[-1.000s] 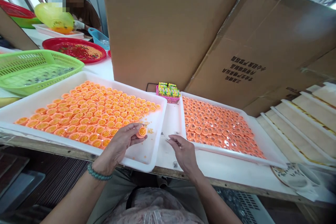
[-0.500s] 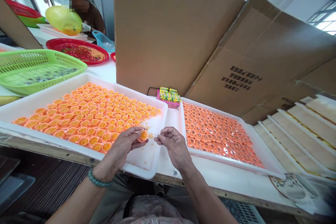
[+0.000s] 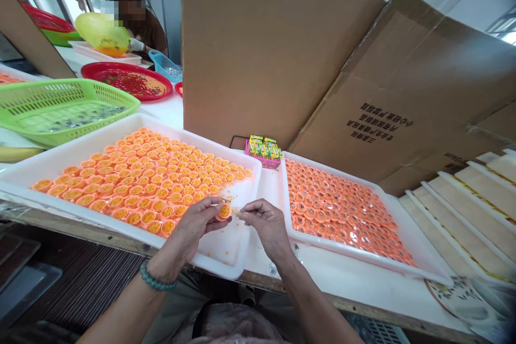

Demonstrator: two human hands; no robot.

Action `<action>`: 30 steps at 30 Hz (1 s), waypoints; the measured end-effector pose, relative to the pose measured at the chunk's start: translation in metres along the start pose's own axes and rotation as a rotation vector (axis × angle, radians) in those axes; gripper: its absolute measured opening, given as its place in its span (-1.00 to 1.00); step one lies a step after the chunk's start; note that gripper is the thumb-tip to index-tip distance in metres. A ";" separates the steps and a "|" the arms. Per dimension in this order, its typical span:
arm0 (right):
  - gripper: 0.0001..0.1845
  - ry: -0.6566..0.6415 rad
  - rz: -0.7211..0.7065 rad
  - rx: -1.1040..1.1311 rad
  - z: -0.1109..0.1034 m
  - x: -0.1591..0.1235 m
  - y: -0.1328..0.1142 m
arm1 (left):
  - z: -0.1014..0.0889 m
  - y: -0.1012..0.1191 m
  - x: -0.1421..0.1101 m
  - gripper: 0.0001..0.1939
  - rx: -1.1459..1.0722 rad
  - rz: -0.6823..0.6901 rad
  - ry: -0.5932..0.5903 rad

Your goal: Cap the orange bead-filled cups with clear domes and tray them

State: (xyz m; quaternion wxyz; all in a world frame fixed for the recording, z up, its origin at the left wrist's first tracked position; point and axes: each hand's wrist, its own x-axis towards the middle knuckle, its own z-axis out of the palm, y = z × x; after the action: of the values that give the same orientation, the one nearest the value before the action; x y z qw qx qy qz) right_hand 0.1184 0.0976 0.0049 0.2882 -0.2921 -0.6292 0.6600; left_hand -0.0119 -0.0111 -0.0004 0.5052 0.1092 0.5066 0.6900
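Note:
Between the thumb and fingers of my left hand (image 3: 194, 228) is a small orange cup (image 3: 224, 211), tilted towards me and filled with yellow-orange bits. My right hand (image 3: 269, 228) is just to its right, thumb and fingertips pinched together; whatever they hold is too small to make out. Both hands are over the right end of a white tray (image 3: 231, 270), where many similar filled orange cups (image 3: 133, 183) stand in rows. To the right, a second white tray (image 3: 433, 271) is covered with orange pieces (image 3: 342, 209) that have shiny clear tops and dark centres.
A pink basket (image 3: 264, 162) of small yellow packets stands between the trays. Tall cardboard (image 3: 258, 54) rises behind. On the left are a green basket (image 3: 72, 126) and a red tray (image 3: 131, 64). Stacked trays (image 3: 463, 220) stand right. A co-worker (image 3: 149, 32) handles a yellow bowl (image 3: 102, 32).
My right hand has moved left from the gap between the trays, up close to the cup. My left hand keeps the cup in nearly the same place. The view has shifted slightly.

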 end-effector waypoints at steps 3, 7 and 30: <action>-0.81 -0.034 0.019 -0.076 0.001 0.004 -0.004 | 0.000 -0.001 0.000 -0.76 0.002 0.006 -0.008; -0.86 -0.076 -0.006 -0.179 0.005 0.014 -0.009 | 0.001 0.000 -0.001 -0.74 0.019 0.014 -0.015; -0.96 -0.120 -0.139 -0.358 0.016 0.024 -0.008 | 0.001 -0.002 -0.004 -0.69 0.097 0.068 -0.083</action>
State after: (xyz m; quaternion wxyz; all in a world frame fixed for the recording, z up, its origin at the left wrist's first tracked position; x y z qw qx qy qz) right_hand 0.0911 0.1053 0.0129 0.2386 -0.2548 -0.7711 0.5324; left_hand -0.0080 -0.0139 0.0005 0.4960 0.1792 0.5139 0.6765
